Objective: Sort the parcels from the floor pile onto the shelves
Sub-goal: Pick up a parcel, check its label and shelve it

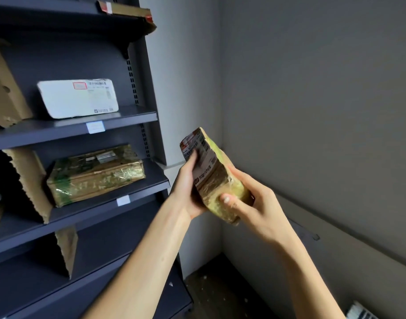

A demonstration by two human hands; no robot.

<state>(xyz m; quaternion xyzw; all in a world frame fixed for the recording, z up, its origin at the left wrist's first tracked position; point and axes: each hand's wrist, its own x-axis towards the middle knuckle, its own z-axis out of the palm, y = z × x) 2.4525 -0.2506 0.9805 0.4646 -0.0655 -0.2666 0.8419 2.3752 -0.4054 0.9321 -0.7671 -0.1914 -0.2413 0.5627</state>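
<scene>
Both hands hold one small parcel (214, 178) in the air, to the right of the shelves (133, 115) and in front of the grey wall (312, 88). The left hand (186, 189) grips its labelled side, thumb pressed on the printed label. The right hand (257, 210) curls round its lower end, thumb on the yellowish tape wrap. The parcel is tilted, its upper end leaning left (the label text is too blurred to read). On the shelves, a white parcel (77, 100) leans against the back panel, and a tape-wrapped brown parcel (94, 173) lies flat on the level below. Torn cardboard dividers (29, 180) stand left of these. A flat cardboard box (126, 11) rests on the top shelf.
</scene>
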